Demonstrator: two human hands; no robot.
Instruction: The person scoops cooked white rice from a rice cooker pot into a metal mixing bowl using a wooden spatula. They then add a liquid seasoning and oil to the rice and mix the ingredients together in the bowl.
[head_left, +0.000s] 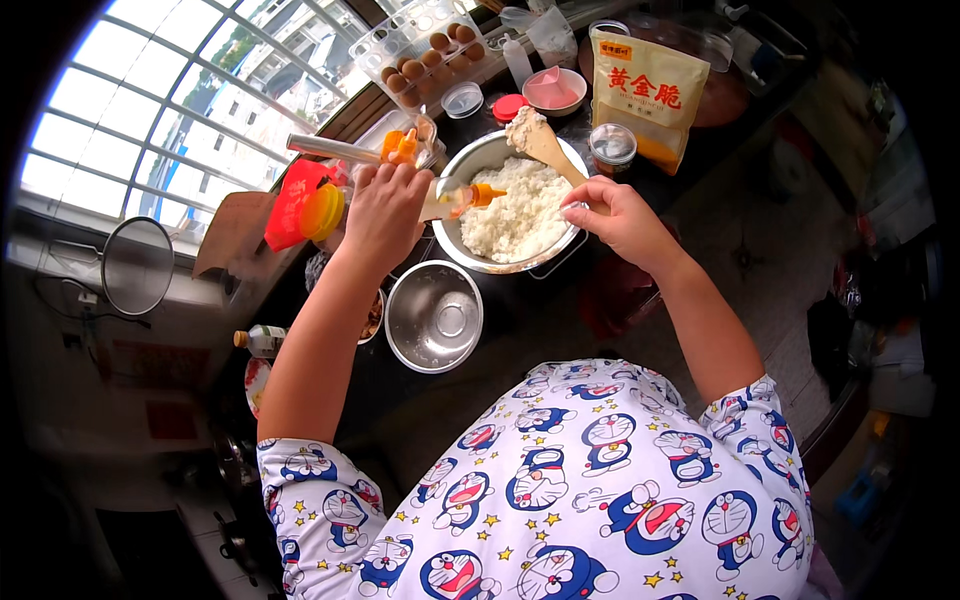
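Note:
My left hand (385, 208) grips a clear squeeze bottle (444, 202) with an orange nozzle. The bottle lies tipped on its side, its nozzle pointing right over the cooked white rice (516, 217). That rice fills much of a round metal pot (448, 238). Between the thumb and fingers of my right hand (626, 221), at the pot's right rim, is the handle of a wooden rice paddle (551, 150). Rice sticks to the paddle's blade, which is raised over the far rim. Whether liquid leaves the nozzle is too small to tell.
Nearer me stands a steel bowl (435, 319), beside a partly hidden bowl of brown food (373, 319). Behind the pot are a pink bowl (555, 90), a lidded jar (613, 146) and a printed bag (646, 94). An egg rack (424, 60) stands by the barred window (187, 97).

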